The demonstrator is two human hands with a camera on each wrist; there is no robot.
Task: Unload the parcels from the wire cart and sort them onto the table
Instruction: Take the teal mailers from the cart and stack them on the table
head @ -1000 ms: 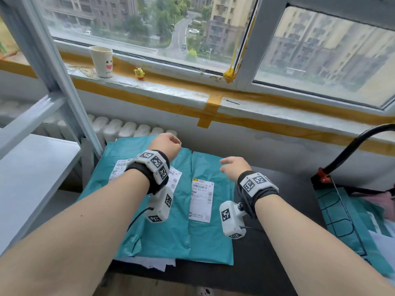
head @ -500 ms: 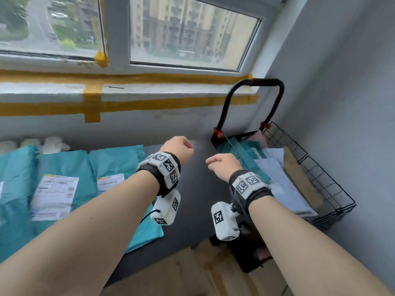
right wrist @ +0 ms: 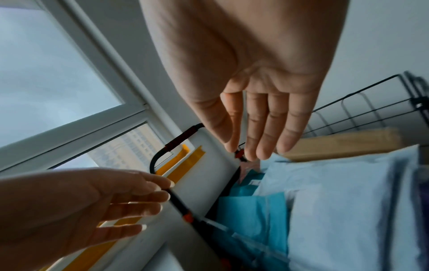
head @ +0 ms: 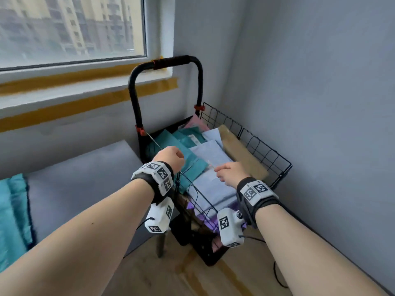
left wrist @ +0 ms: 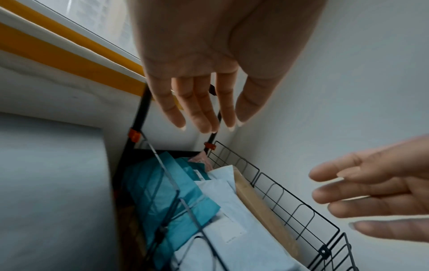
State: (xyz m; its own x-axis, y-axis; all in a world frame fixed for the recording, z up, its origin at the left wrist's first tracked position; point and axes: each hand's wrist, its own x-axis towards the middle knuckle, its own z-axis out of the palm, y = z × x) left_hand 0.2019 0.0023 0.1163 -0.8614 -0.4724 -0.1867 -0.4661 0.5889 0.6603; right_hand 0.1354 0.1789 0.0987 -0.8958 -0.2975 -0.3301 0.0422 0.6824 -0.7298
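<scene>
Grey walls meet in corner. Window at left, apartment blocks outside, daylight. Yellow tape beneath sill. Wooden floor.

We see our left hand and right hand hovering empty over the wire cart, teal parcels, pale blue parcels, a brown parcel inside, grey desk beside it, teal parcel at its left edge
</scene>
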